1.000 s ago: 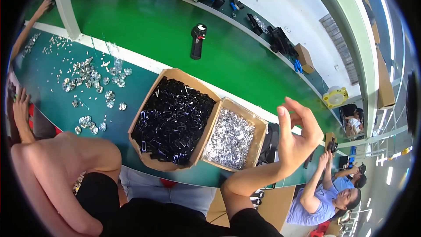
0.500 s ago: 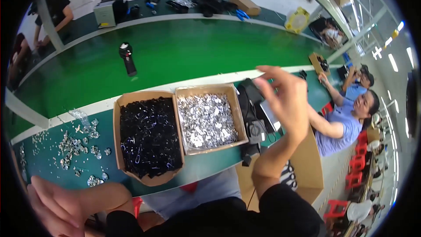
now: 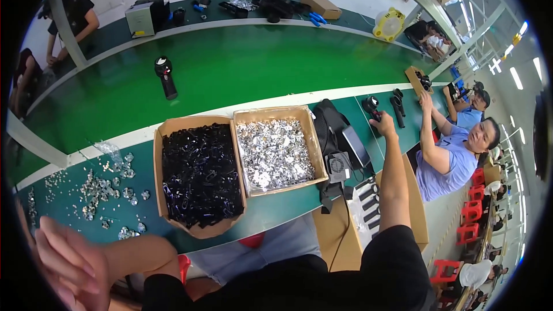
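In the head view, the right hand (image 3: pixel 385 124) has its fingers closed on the handle of a black handheld device (image 3: pixel 372 104), whose round head sits just beyond the fingertips, with a second black device (image 3: pixel 397 108) just to the right. The left hand (image 3: pixel 72 262), at lower left, has loosely bent, unclenched fingers, near metal parts (image 3: pixel 92 191) scattered on the surface (image 3: pixel 288 204).

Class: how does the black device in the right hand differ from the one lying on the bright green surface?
The held device has its handle partly covered by the right hand; the lone device is untouched, fully visible. The held device is this side of the white strip; the lone device lies beyond it, on the bright green surface. Both are black, with a rounded head and handle.
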`<state>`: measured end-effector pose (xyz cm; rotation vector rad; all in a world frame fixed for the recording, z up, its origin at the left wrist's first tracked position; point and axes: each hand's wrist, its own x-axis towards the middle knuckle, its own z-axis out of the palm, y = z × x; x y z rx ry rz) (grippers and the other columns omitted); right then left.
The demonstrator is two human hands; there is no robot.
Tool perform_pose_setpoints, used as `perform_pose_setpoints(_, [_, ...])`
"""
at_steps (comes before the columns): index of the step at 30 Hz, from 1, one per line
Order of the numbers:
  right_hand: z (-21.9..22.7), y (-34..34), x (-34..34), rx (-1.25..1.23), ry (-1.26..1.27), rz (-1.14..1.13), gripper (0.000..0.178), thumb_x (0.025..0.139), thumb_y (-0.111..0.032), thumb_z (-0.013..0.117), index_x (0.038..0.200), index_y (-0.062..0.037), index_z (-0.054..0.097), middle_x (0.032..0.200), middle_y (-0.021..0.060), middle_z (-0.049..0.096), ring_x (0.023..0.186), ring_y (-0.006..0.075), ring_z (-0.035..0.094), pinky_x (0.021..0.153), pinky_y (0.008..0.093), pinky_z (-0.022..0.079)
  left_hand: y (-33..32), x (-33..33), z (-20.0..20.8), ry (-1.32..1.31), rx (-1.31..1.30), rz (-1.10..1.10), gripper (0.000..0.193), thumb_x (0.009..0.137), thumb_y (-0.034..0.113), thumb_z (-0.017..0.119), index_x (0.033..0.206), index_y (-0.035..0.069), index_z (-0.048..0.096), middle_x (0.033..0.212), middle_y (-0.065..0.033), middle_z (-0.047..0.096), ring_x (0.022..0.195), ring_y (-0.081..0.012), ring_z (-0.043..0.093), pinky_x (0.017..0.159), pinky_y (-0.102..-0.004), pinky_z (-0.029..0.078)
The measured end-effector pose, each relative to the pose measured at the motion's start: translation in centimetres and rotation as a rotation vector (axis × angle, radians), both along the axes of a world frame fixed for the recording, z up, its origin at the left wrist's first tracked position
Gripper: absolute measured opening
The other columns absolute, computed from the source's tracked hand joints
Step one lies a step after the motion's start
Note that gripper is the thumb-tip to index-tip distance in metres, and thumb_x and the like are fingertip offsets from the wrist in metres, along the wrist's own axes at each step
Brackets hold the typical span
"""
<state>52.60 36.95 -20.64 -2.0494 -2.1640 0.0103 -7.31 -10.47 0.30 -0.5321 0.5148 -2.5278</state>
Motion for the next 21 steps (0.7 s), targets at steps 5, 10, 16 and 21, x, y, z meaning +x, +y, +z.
perform_pose_setpoints(5, [5.0,-1.6,-6.2,0.196,0.100,0.371,0.041,0.079,-0.016,0.079,0.109,0.0033,0.061,0.106,0.0254,0.064,0.098,0.0426,0.062,0.084,0.0472,0.050,0.0,-0.3,0.3,0.885,-1.155,0.145,0.027,0.073,0.005,0.060,0.096,0.001,0.048,0.092,-0.0129,0.055,0.059,-0.0169,0.052,0.055,-0.0272,0.041])
perform_pose_setpoints(10, [16.7,-12.6,-23.0,0.291,0.325,0.786,0.050,0.078,-0.011,0.079,0.123,-0.0012,0.060,0.112,0.0198,0.066,0.101,0.0368,0.064,0.088,0.0414,0.051,5.8,3.6,1.0,0.907,-1.630,0.566,0.035,0.070,0.002,0.060,0.104,-0.004,0.053,0.108,-0.0238,0.061,0.077,-0.0249,0.061,0.072,-0.0341,0.050])
perform_pose_setpoints(16, [21.7,-23.9,-33.8,0.437,0.461,1.214,0.051,0.071,-0.013,0.082,0.118,-0.0017,0.065,0.107,0.0136,0.068,0.097,0.0304,0.064,0.085,0.0386,0.052,7.8,4.8,1.4,1.131,-1.752,0.564,0.069,0.060,0.004,0.083,0.124,0.006,0.055,0.139,-0.0212,0.050,0.120,-0.0424,0.052,0.100,-0.0454,0.046])
perform_pose_setpoints(21, [22.0,-27.2,-38.2,0.337,0.719,1.311,0.047,0.073,-0.016,0.082,0.115,-0.0012,0.067,0.103,0.0143,0.070,0.092,0.0290,0.067,0.080,0.0367,0.053,8.9,3.2,0.4,1.055,-1.712,0.452,0.069,0.059,-0.002,0.083,0.122,0.004,0.055,0.123,-0.0182,0.059,0.111,-0.0389,0.059,0.095,-0.0428,0.049])
